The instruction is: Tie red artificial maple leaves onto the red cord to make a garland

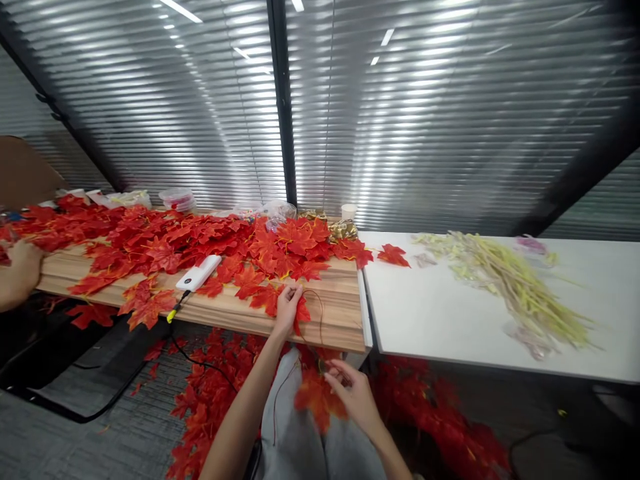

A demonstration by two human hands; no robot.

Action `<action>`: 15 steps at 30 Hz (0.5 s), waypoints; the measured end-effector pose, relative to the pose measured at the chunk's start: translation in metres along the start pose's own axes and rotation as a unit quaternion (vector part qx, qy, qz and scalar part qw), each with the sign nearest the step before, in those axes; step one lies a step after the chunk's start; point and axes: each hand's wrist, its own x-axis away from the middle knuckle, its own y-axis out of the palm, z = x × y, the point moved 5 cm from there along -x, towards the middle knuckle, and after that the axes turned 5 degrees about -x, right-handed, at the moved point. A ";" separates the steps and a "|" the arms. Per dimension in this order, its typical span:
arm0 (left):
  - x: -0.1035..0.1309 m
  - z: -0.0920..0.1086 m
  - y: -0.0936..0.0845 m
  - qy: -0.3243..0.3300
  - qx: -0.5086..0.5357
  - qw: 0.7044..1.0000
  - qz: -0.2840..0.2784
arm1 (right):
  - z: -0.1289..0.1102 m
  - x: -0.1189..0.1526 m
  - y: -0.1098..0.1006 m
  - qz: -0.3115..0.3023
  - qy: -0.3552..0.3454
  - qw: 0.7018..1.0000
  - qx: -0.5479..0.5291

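Note:
My left hand [288, 308] is at the front edge of the wooden table, its fingers pinched together at a red artificial maple leaf [303, 315]. A thin dark cord [321, 310] loops from beside these fingertips down toward my right hand [351, 389]. Above my lap, that hand is closed at the stem end of an orange-red maple leaf [319, 402], which hangs slightly blurred below the fingers. More cord [276, 407] trails over my grey trousers [295, 447]. Just beyond my left hand spreads a large heap of red maple leaves [200, 233].
A white power bank [199, 273] with a black cable lies on the wooden table [240, 312]. On the white table [415, 313] rests a bundle of yellow-green stems [520, 280]. Red leaves [215, 387] pile up below. Another person's hand [21, 272] is at far left.

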 end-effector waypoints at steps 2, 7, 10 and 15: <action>0.000 0.000 0.001 0.000 -0.002 1.000 -0.006 | 0.009 -0.003 0.008 0.012 -0.035 0.998 0.059; -0.001 -0.001 0.002 0.001 -0.010 1.000 -0.013 | 0.014 -0.015 0.015 0.059 -0.080 0.987 0.124; -0.001 0.000 0.002 0.004 -0.013 1.000 -0.016 | 0.011 -0.025 0.025 0.021 -0.074 0.988 0.136; -0.001 0.000 0.003 0.011 -0.024 0.999 -0.021 | 0.007 -0.036 0.044 -0.045 -0.079 0.988 0.125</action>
